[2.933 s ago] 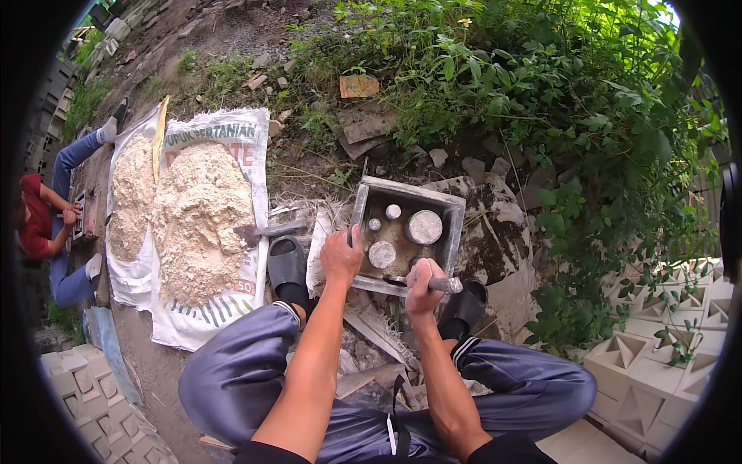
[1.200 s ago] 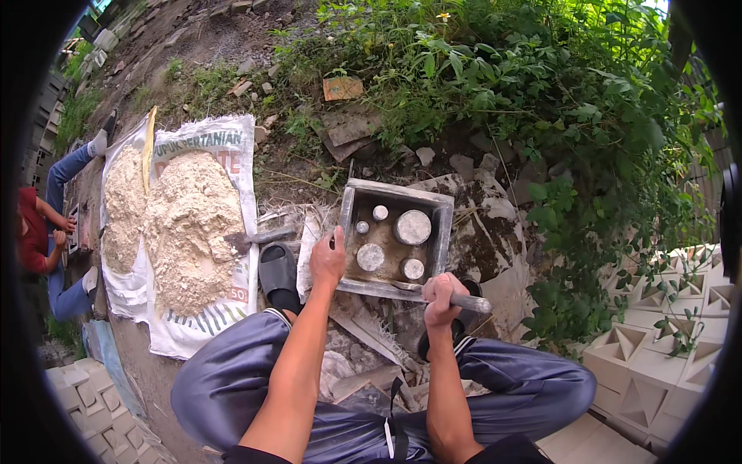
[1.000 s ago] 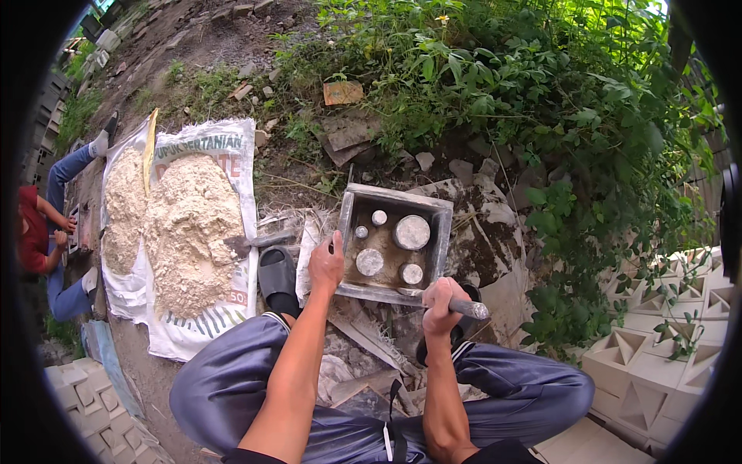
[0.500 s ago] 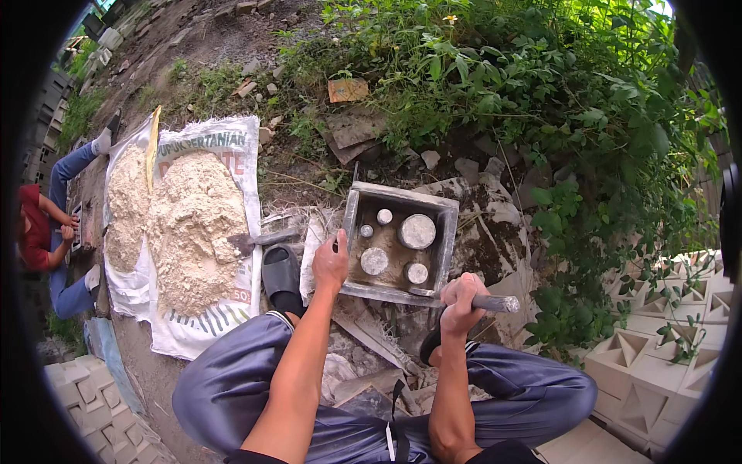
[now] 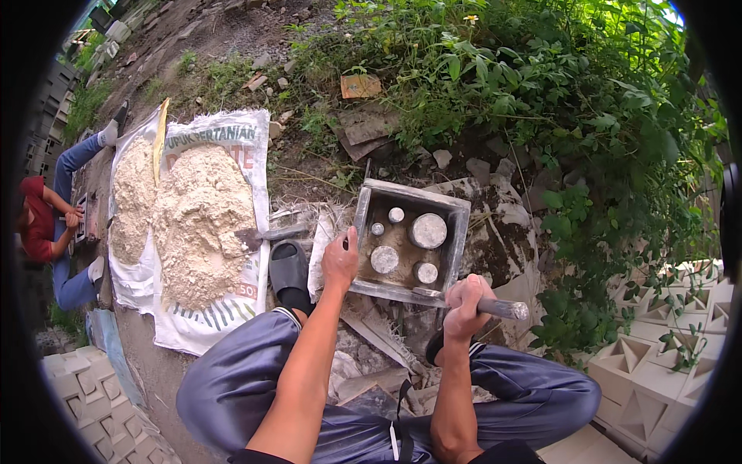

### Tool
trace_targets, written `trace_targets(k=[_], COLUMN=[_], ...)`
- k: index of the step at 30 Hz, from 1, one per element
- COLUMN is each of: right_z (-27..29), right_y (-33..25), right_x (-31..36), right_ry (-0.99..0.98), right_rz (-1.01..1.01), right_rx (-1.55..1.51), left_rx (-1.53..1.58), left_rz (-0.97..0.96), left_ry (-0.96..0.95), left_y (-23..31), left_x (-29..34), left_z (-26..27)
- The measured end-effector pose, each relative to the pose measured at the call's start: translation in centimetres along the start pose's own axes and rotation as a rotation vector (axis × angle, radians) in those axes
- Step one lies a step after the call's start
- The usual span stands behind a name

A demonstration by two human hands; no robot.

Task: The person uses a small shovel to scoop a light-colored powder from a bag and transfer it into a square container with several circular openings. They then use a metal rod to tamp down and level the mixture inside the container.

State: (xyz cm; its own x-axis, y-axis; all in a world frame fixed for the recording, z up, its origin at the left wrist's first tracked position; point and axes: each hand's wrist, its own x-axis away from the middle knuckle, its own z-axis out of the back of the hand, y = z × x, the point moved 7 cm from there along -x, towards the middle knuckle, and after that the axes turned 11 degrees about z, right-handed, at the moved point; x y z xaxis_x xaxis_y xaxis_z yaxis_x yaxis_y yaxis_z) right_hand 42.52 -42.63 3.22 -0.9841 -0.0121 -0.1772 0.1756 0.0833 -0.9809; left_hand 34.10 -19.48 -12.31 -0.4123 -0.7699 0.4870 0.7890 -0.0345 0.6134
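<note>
A square grey metal mould box point(image 5: 456, 247) lies in front of me, with several round pale-topped cylinders point(image 5: 428, 231) standing inside it and a sandy layer between them. My left hand point(image 5: 340, 261) is closed at the box's left wall; a small dark bit shows between thumb and forefinger, but what it grips is hidden. At the near right corner my right hand point(image 5: 466, 304) is wrapped around a thick grey round bar point(image 5: 506, 309), whose end sticks out to the right. Whether the bar joins the box cannot be seen.
To the left, white sacks point(image 5: 259, 166) bear heaps of pale powder point(image 5: 205, 224), with a trowel point(image 5: 255, 238) stuck in one. Another person point(image 5: 46, 216) sits at the far left. Patterned cream blocks point(image 5: 634, 348) are stacked at right, below leafy plants point(image 5: 572, 100).
The whole view has shifted slightly, so the scene sits a little further right. My hands keep their places at the mould box, and its contents look the same.
</note>
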Motion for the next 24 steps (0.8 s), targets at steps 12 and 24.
trace_targets(k=[12,24], right_z=[-3.4,-6.6], right_y=[5.9,6.1], right_x=[1.6,1.6], right_ry=[-0.230,-0.445], right_rz=[-0.016,0.085], right_rx=[0.176,0.223], left_rx=[-0.049,-0.036], left_rz=[-0.010,0.057], left_ry=[-0.022,-0.032], left_y=[-1.2,-1.0], left_x=[-1.1,-0.6], left_z=[-1.2,-0.5])
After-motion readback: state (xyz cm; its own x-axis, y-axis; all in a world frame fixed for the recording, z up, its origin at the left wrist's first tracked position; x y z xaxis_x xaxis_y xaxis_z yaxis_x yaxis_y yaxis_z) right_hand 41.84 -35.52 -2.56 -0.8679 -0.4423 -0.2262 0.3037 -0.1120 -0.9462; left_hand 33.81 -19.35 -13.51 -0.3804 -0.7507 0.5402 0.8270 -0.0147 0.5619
